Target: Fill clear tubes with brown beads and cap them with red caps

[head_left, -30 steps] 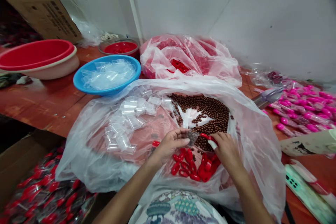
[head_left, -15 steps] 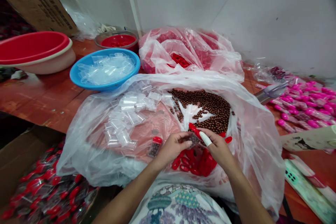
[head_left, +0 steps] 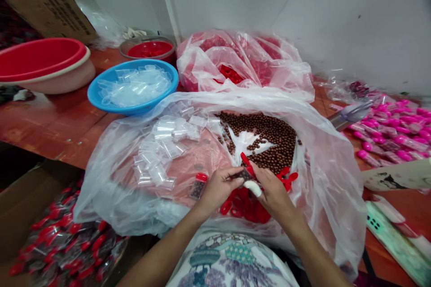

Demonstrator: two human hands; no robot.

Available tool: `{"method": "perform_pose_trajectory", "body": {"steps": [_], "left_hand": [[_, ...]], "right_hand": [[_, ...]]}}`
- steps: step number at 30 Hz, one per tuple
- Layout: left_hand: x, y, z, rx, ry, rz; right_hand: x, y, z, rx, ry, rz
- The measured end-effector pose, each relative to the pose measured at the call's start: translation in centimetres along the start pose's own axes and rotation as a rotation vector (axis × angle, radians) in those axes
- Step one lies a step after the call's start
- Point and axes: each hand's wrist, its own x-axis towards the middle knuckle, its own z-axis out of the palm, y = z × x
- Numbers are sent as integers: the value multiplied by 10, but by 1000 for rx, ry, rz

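Both hands meet over a big clear plastic bag [head_left: 117, 197] spread before me. My left hand [head_left: 217, 188] pinches a small clear tube [head_left: 243, 174] filled with brown beads. My right hand [head_left: 272, 190], a white guard on one finger, presses a red cap [head_left: 245, 159] onto that tube's end. Under the hands lies a heap of loose red caps [head_left: 247, 210]. Beyond them is a pile of brown beads [head_left: 269, 136]. Empty clear tubes [head_left: 164, 148] lie to the left inside the bag. One filled, capped tube [head_left: 198, 185] lies beside my left wrist.
A blue bowl [head_left: 101, 98] of clear tubes, a red basin [head_left: 43, 60] and a small red-filled bowl [head_left: 150, 48] stand at the back left. A bag of red caps [head_left: 242, 65] sits behind. Pink-capped tubes [head_left: 390, 134] lie right. A cardboard box [head_left: 57, 242] of finished red-capped tubes sits lower left.
My right hand picked a red cap from the heap and brought it to the tube in my left hand. The hands have drawn together and slightly nearer to me.
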Motion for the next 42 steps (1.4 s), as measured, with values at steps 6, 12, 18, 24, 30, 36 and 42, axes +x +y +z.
{"method": "perform_pose_trajectory", "body": {"steps": [6, 12, 18, 24, 30, 36, 42], "left_hand": [[-3, 16, 0, 60, -67, 71], [-2, 17, 6, -35, -1, 6], [-2, 19, 10, -617, -24, -327], [-3, 20, 8, -807, -58, -375], [-7, 22, 10, -758, -25, -439], [-9, 15, 11, -721, 41, -367], [-11, -2, 15, -591, 107, -335]], "right_hand": [[-4, 1, -13, 122, -3, -13], [-3, -7, -1, -120, 49, -36], [3, -18, 9, -77, 57, -79], [1, -31, 11, -126, 38, -111], [-2, -28, 18, -106, 112, -107], [7, -34, 13, -133, 33, -95], [18, -38, 19, -129, 31, -189]]}}
